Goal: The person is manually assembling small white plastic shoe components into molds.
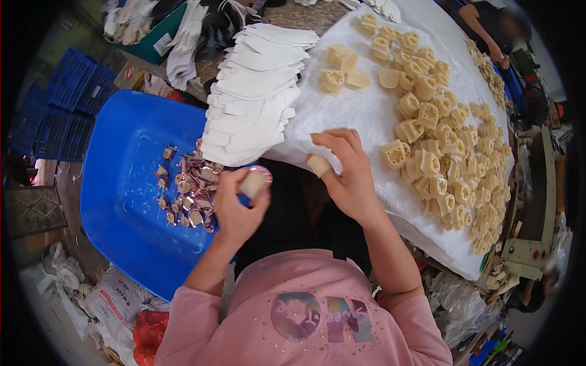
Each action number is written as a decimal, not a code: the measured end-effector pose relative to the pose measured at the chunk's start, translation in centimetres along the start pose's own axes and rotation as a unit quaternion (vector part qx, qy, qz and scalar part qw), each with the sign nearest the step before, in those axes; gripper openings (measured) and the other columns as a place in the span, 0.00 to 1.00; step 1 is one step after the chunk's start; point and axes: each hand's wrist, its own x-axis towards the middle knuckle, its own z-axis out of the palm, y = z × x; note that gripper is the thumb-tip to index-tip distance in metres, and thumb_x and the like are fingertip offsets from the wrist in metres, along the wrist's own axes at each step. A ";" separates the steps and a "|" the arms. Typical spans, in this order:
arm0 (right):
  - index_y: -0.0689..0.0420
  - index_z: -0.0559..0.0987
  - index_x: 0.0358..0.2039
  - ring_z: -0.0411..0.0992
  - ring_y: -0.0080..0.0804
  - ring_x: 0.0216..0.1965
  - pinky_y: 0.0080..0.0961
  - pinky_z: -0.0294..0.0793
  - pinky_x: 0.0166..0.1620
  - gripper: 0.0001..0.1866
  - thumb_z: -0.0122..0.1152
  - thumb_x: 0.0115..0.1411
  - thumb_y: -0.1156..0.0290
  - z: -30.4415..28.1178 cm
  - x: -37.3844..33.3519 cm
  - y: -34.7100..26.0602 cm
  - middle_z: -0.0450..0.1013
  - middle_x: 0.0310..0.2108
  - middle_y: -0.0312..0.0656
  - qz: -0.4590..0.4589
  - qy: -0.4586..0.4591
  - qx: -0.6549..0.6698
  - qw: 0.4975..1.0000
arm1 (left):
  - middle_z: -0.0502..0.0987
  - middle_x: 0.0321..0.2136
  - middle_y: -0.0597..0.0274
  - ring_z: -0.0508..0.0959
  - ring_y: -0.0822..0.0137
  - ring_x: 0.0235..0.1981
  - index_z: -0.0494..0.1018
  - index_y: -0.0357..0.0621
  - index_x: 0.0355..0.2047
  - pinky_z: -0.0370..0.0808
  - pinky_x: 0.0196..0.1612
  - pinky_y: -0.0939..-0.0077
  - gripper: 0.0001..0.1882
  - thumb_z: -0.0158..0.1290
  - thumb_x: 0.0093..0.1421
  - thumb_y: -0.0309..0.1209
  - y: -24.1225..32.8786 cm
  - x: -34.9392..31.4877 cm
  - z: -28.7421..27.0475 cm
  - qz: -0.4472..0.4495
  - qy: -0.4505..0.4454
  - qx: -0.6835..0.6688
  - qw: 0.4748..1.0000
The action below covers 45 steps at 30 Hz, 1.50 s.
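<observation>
My left hand (238, 210) is curled around a small piece (253, 182) with a pale beige face and a shiny pink metallic rim, beside the blue tub. To its right, my right hand (349, 168) pinches a small cream-coloured block (318, 165) between thumb and fingers, at the near edge of the white cloth. The two pieces are apart. In the tub lie many shiny pink metallic pieces (194, 183) with beige ends. Many hollow cream-coloured plastic pieces (427, 116), shaped like short shoe heels, are heaped on the cloth.
A blue plastic tub (113, 201) stands at the left. Overlapping white cut sheets (256, 91) lie ahead, next to the white cloth (342, 113). Blue crates (76, 91) are stacked at far left. Another person (488, 27) is at the far right.
</observation>
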 end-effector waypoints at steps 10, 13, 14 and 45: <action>0.51 0.80 0.31 0.59 0.38 0.44 0.38 0.55 0.48 0.17 0.56 0.40 0.84 4.2 5.6 -0.7 0.65 0.40 0.38 -0.146 -0.015 -0.246 0.958 | 0.68 0.41 0.51 0.68 0.55 0.45 0.71 0.39 0.45 0.65 0.50 0.65 0.20 0.53 0.49 0.23 -1.5 2.9 -5.2 0.001 0.092 0.116 0.989; 0.50 0.80 0.27 0.59 0.36 0.44 0.42 0.51 0.49 0.13 0.56 0.41 0.81 5.3 6.5 -0.3 0.64 0.39 0.36 -0.180 -0.020 -0.277 0.944 | 0.71 0.39 0.53 0.71 0.55 0.39 0.72 0.40 0.41 0.66 0.46 0.66 0.18 0.50 0.47 0.16 0.2 5.6 -4.1 0.073 0.057 0.074 0.993; 0.49 0.79 0.27 0.59 0.37 0.45 0.41 0.51 0.48 0.13 0.56 0.41 0.82 5.6 6.7 -0.2 0.64 0.38 0.36 -0.184 -0.031 -0.291 0.938 | 0.73 0.37 0.54 0.71 0.54 0.38 0.73 0.41 0.41 0.67 0.46 0.66 0.19 0.50 0.47 0.16 0.5 6.3 -3.9 0.121 0.029 0.060 0.990; 0.57 0.74 0.42 0.57 0.50 0.52 0.45 0.55 0.54 0.23 0.65 0.42 0.69 -1.6 10.0 7.9 0.62 0.47 0.55 0.060 0.183 -0.283 0.940 | 0.76 0.28 0.61 0.71 0.75 0.26 0.74 0.36 0.44 0.69 0.32 0.80 0.18 0.40 0.66 0.36 5.6 5.5 1.9 -0.103 -0.223 -0.314 0.917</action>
